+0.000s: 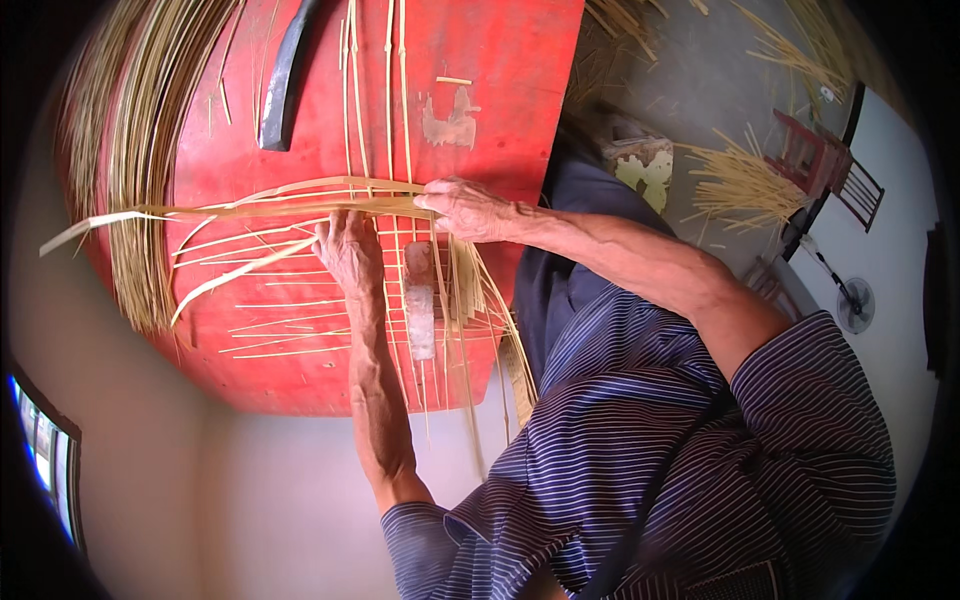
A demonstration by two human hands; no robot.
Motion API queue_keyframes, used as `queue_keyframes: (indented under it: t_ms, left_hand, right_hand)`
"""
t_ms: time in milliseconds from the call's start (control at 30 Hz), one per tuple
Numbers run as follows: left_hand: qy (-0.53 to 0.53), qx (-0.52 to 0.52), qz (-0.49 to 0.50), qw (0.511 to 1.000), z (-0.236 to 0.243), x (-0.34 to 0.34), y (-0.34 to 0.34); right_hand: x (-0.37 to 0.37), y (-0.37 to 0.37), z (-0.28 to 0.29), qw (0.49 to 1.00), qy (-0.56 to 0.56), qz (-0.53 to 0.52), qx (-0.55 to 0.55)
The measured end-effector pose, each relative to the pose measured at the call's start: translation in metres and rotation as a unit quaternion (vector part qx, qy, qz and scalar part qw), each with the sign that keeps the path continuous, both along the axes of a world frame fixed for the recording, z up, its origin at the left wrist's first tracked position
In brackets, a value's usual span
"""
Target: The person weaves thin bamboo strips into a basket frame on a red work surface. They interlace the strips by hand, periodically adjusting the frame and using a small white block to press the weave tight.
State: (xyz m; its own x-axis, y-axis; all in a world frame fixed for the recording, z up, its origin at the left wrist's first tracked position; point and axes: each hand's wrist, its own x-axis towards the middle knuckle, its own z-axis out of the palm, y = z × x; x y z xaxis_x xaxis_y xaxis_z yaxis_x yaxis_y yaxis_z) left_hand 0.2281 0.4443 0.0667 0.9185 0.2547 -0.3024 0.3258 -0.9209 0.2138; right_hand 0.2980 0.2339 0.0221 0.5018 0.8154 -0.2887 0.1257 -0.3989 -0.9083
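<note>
Pinching the broad strips [270,209], the right hand [465,209] has its thumb and fingers closed together near their right end, over the red board [240,370]. The left hand [350,250] is just beside it, fingers bent and close together, tips touching the lower edge of the same strips — whether they grip or only press, I cannot tell. The broad strips run crosswise above the thin strips [388,100], well out past the left hand, one pale end reaching over the bundle of long strips [143,200].

Just below the right hand, a block [420,310] lies on the thin strips. Farther off, a dark curved blade [285,90] lies near the board's top edge — apart from both hands. Beyond the board, to the right, loose sticks [745,182] lie near a small wooden chair [805,155].
</note>
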Motion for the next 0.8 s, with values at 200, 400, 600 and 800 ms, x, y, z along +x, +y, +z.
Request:
queue_keyframes:
  t_ms: [200,400,600,800]
  left_hand:
    - [0.069,-0.041,-0.048,0.996,-0.004,-0.026,0.014]
    - [0.131,-0.435,0.413,0.789,-0.020,0.015,0.032]
    - [0.004,-0.476,0.537,0.697,-0.023,0.026,0.020]
    - [-0.065,-0.513,0.407,0.753,-0.029,0.027,0.020]
  right_hand:
    - [0.001,0.002,0.001,0.998,0.010,0.053,-0.041]
    - [0.003,0.006,-0.013,0.991,-0.020,0.122,-0.049]
    - [0.008,0.005,-0.016,0.983,-0.007,0.163,-0.083]
    - [0.016,0.010,-0.007,0.982,0.026,0.165,-0.085]
